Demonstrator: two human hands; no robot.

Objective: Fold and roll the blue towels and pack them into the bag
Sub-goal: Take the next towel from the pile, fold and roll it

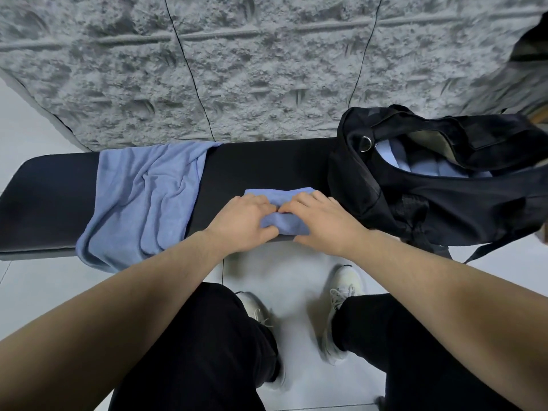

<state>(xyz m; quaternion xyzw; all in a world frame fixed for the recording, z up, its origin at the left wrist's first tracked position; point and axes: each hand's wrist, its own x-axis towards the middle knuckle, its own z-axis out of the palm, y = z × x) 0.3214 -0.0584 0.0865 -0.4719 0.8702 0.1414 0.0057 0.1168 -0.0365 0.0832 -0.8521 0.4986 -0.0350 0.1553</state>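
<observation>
A folded blue towel (pixel 281 194) lies on the black bench (pixel 255 170), its near end rolled up. My left hand (pixel 241 221) and my right hand (pixel 321 219) both grip that roll, fingers curled over it, thumbs at the near side. A second blue towel (pixel 148 200) lies loose and crumpled over the bench's left part, one corner hanging off the front edge. The black bag (pixel 439 191) stands open at the bench's right end, with rolled blue towels (pixel 421 169) inside.
A grey textured wall (pixel 267 69) rises right behind the bench. White floor tiles (pixel 284 268) lie below, with my legs and white shoes (pixel 344 292) in front of the bench. A bag strap (pixel 486 247) hangs off the bench's right front.
</observation>
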